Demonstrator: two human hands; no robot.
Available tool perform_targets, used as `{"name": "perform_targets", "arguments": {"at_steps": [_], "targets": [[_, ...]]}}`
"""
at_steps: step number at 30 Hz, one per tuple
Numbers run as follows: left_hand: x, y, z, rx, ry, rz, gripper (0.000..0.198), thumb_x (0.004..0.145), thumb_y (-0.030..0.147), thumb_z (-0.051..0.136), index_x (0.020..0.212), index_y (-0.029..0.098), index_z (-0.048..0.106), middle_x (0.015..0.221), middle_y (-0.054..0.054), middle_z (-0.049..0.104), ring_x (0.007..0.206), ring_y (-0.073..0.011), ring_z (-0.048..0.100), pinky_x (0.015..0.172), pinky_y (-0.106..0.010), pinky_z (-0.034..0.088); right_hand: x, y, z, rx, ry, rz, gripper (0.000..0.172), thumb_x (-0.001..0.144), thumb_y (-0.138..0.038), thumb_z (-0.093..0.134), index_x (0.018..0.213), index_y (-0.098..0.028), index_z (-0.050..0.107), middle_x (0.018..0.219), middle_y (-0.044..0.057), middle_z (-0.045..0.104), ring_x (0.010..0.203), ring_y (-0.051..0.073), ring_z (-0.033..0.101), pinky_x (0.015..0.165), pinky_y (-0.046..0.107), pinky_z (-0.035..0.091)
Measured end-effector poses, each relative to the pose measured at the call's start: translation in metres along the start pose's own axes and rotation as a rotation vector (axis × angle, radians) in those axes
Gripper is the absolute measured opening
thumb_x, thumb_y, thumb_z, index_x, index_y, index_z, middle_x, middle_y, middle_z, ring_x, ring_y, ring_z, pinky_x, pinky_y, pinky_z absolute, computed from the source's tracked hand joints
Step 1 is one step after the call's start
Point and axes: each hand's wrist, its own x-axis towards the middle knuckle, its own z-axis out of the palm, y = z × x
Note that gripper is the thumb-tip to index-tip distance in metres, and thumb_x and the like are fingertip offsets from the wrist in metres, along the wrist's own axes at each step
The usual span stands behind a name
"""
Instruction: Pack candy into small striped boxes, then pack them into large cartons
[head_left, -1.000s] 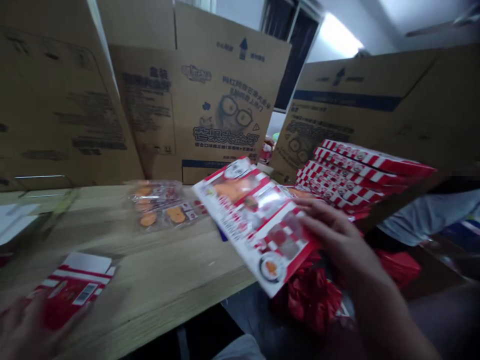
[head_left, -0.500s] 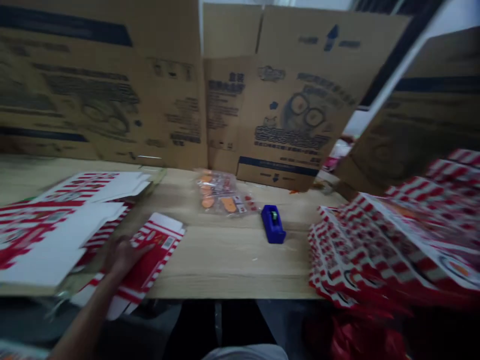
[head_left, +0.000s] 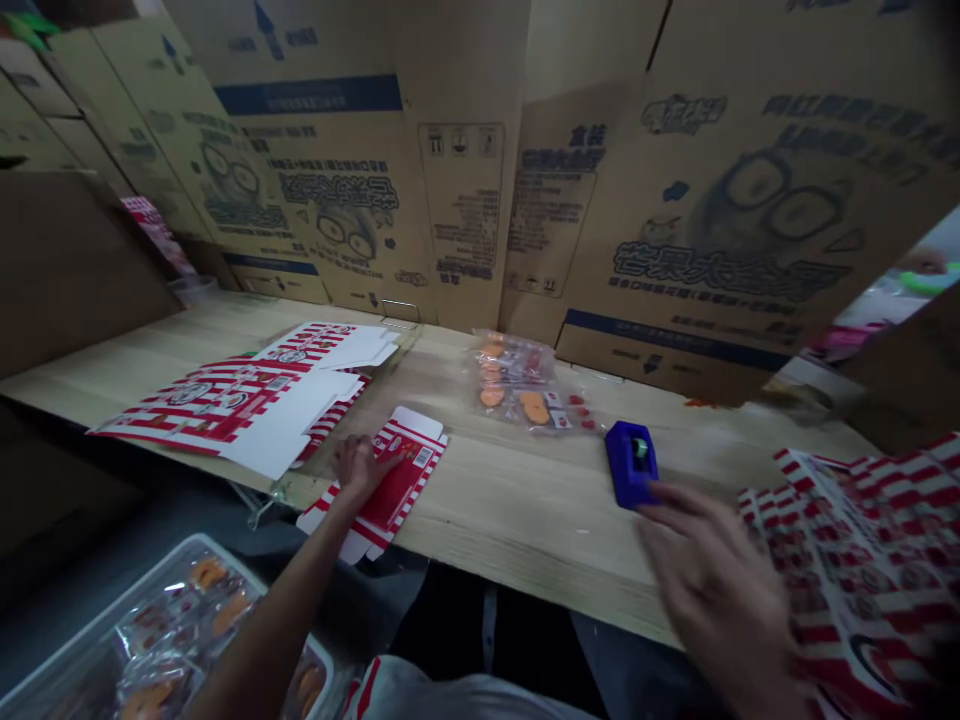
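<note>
My left hand (head_left: 358, 468) lies on the near edge of a flattened red-and-white striped carton (head_left: 401, 480), its fingers curled over the card. To its left, a pile of similar flat cartons (head_left: 244, 400) with white flaps rests on the table. My right hand (head_left: 712, 570) is blurred, its fingers spread and holding nothing. It is just below a blue tape dispenser (head_left: 631, 463) and beside a stack of printed flat cartons (head_left: 855, 560). A clear bag of orange snack pieces (head_left: 517, 385) lies behind both hands.
The light wooden table (head_left: 510, 530) runs across the view, with its front edge near my hands. Large flattened cardboard sheets (head_left: 465, 200) stand along its back. Below the table at lower left is a plastic tray (head_left: 225, 575) of packaged orange food.
The view has swung left. My right hand no longer holds the printed flat carton and is now by the tape dispenser. My left hand is still on the striped carton.
</note>
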Motion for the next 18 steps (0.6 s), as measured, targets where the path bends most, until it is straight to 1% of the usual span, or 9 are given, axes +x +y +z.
{"name": "perform_targets", "arguments": {"at_steps": [2,4,6,7,10,12,14,16,18], "targets": [[-0.008,0.003,0.002,-0.017,0.029,-0.03,0.065,0.069,0.069,0.061,0.1,0.012,0.064,0.109,-0.019,0.061,0.109,-0.0377,0.05,0.086,-0.046,0.039,0.005,0.0,0.054,0.168,-0.213,-0.008,0.009,0.087,-0.022,0.059,0.092,-0.025,0.065,0.106,0.008,0.065,0.098,0.023,0.063,0.085,0.038,0.051],[-0.016,0.007,0.003,-0.038,0.058,-0.025,0.065,0.071,0.068,0.06,0.103,0.013,0.062,0.11,-0.018,0.06,0.108,-0.0368,0.051,0.087,-0.046,0.038,0.011,-0.002,0.118,0.322,-0.44,0.021,0.01,0.086,-0.019,0.056,0.091,-0.022,0.064,0.106,0.008,0.065,0.101,0.022,0.062,0.088,0.037,0.051],[-0.024,0.011,0.003,-0.072,0.082,0.015,0.064,0.072,0.067,0.059,0.106,0.013,0.06,0.11,-0.017,0.06,0.108,-0.0352,0.051,0.088,-0.046,0.038,0.02,-0.008,0.182,0.397,-0.648,0.079,0.017,0.081,-0.012,0.057,0.094,-0.021,0.062,0.108,0.007,0.065,0.103,0.022,0.061,0.091,0.036,0.048],[-0.027,0.012,0.004,-0.093,0.093,0.038,0.063,0.072,0.066,0.06,0.107,0.013,0.059,0.109,-0.016,0.061,0.108,-0.0345,0.052,0.089,-0.045,0.038,0.025,-0.013,0.211,0.409,-0.686,0.08,0.021,0.079,-0.008,0.056,0.096,-0.02,0.062,0.108,0.006,0.065,0.107,0.021,0.059,0.095,0.035,0.046],[-0.033,0.015,0.005,-0.15,0.122,0.09,0.061,0.073,0.061,0.063,0.111,0.014,0.055,0.11,-0.015,0.061,0.11,-0.0336,0.052,0.093,-0.045,0.037,0.043,-0.028,0.283,0.417,-0.74,0.106,0.015,0.074,-0.008,0.061,0.084,-0.02,0.062,0.098,0.004,0.068,0.106,0.022,0.059,0.095,0.036,0.044],[-0.035,0.016,0.006,-0.19,0.142,0.116,0.063,0.071,0.06,0.066,0.114,0.015,0.053,0.112,-0.015,0.06,0.111,-0.0337,0.052,0.094,-0.046,0.036,0.053,-0.035,0.317,0.486,-0.751,0.254,0.014,0.07,-0.009,0.065,0.072,-0.021,0.059,0.09,0.002,0.068,0.106,0.022,0.059,0.095,0.035,0.044],[-0.035,0.016,0.007,-0.229,0.155,0.138,0.066,0.069,0.06,0.068,0.114,0.015,0.052,0.113,-0.015,0.06,0.111,-0.034,0.052,0.094,-0.046,0.037,0.062,-0.037,0.342,0.599,-0.748,0.481,0.02,0.065,-0.009,0.069,0.061,-0.022,0.054,0.082,0.0,0.067,0.109,0.021,0.058,0.094,0.031,0.043],[-0.033,0.016,0.009,-0.257,0.159,0.152,0.069,0.066,0.062,0.07,0.114,0.016,0.052,0.113,-0.015,0.059,0.11,-0.0341,0.052,0.094,-0.047,0.037,0.069,-0.035,0.358,0.691,-0.763,0.665,0.028,0.058,-0.006,0.071,0.052,-0.022,0.049,0.071,-0.001,0.064,0.106,0.022,0.059,0.088,0.028,0.045],[-0.031,0.016,0.01,-0.27,0.156,0.149,0.073,0.063,0.063,0.072,0.115,0.016,0.052,0.112,-0.015,0.059,0.109,-0.0343,0.052,0.095,-0.048,0.037,0.077,-0.031,0.366,0.734,-0.811,0.728,0.033,0.053,-0.004,0.073,0.047,-0.022,0.046,0.059,-0.002,0.06,0.096,0.023,0.062,0.078,0.025,0.047]]}}
